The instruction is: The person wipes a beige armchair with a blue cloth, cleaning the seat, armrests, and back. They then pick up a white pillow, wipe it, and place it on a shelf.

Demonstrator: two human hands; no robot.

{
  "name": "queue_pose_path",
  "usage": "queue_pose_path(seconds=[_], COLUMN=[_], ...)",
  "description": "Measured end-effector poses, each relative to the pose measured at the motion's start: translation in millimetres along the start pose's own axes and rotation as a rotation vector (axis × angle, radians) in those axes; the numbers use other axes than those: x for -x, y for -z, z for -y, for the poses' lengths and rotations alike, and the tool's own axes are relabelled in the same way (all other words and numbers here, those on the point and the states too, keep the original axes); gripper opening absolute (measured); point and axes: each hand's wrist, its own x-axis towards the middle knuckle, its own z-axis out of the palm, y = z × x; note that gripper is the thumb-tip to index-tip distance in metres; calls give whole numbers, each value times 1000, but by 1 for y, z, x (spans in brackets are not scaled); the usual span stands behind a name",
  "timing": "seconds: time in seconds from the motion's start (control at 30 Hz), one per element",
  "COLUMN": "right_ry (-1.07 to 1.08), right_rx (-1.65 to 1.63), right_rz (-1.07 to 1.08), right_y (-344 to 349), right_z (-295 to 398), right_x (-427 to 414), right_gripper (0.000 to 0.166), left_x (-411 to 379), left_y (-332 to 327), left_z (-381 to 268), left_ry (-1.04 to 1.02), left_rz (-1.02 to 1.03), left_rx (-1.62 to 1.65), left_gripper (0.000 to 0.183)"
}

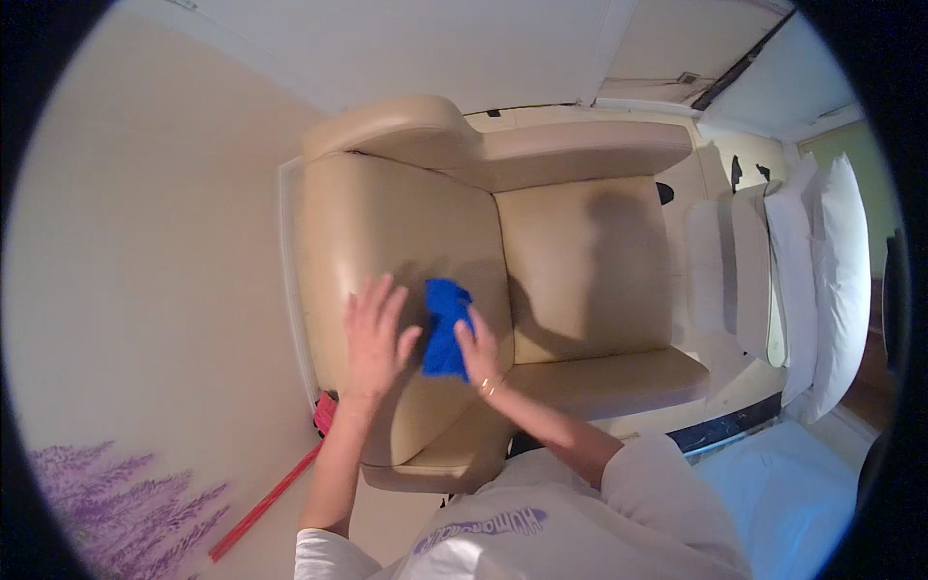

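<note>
Before me stands a beige leather armchair (580, 268), its seat at the right and its backrest at the left. My right hand (480, 346), with a gold-coloured bracelet at the wrist, holds a blue cloth (444, 330) by its right edge, over the inner face of the backrest. Just left of the cloth, my left hand (377, 335) is spread over the backrest with nothing in it. Whether its palm touches the leather, I cannot tell.
A red-handled tool (264, 500) leans by the wall at lower left, its head beside the backrest. White pillows (841, 290) and cushions stand stacked at the right. Pale blue bedding or sheeting (783, 493) lies at lower right. A wall with purple plant decoration (130, 500) runs along the left.
</note>
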Motion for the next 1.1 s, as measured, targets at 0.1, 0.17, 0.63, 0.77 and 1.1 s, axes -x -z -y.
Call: queue_pose_path(seconds=[0.1,0.17,0.63,0.77,1.1], right_ry=[318,357,635,643,611], right_rx=[56,269,426,388,394], right_rz=[269,248,-96,-91,31], right_y=[-40,-62,-110,-108,-100], right_z=[7,22,140,127,101], right_x=[32,44,-144,-128,-69], right_gripper=[64,73,62,62,67], left_x=[-22,-26,-33,-30,-21], left_y=[11,16,1,-6,-4], left_z=[31,43,45,47,53], left_ry=[141,171,263,293,272], left_rz=[-34,-8,-260,-408,-432], left_rx=[23,44,193,324,326], left_gripper=[49,50,68,75,67])
